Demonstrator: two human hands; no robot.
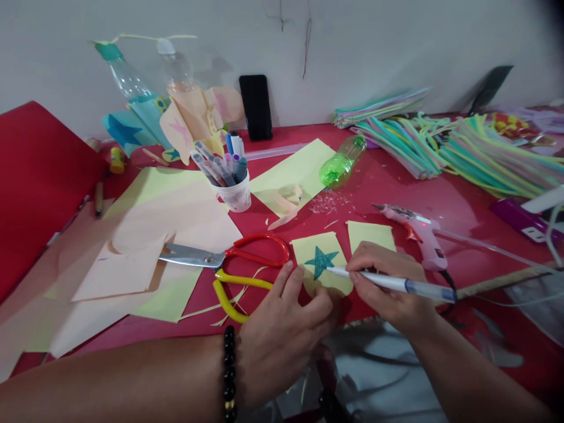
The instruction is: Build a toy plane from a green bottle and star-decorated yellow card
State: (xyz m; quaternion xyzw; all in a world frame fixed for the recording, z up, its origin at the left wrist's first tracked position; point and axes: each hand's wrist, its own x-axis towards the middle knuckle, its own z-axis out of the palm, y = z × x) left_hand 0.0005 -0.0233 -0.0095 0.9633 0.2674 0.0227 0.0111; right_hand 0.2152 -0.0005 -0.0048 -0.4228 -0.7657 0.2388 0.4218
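A small pale yellow paper piece [306, 249] lies on the red tabletop, with a teal star [321, 262] on it. My left hand [282, 335] presses its fingertips on the paper's lower edge, and a black bead bracelet [229, 370] circles that wrist. My right hand [388, 282] grips a white and blue pen [396, 283], whose tip is at the star's right side. A second yellow paper piece [369, 235] lies partly behind my right hand. Red- and yellow-handled scissors [233, 258] rest just left of my left hand.
A pink hot glue gun [418, 232] lies right of my right hand. Farther back stand a cup of markers [233, 194] and a green plastic bottle [341, 161]. Bundled coloured strips [440, 153] fill the back right, and loose paper sheets [145, 252] cover the left.
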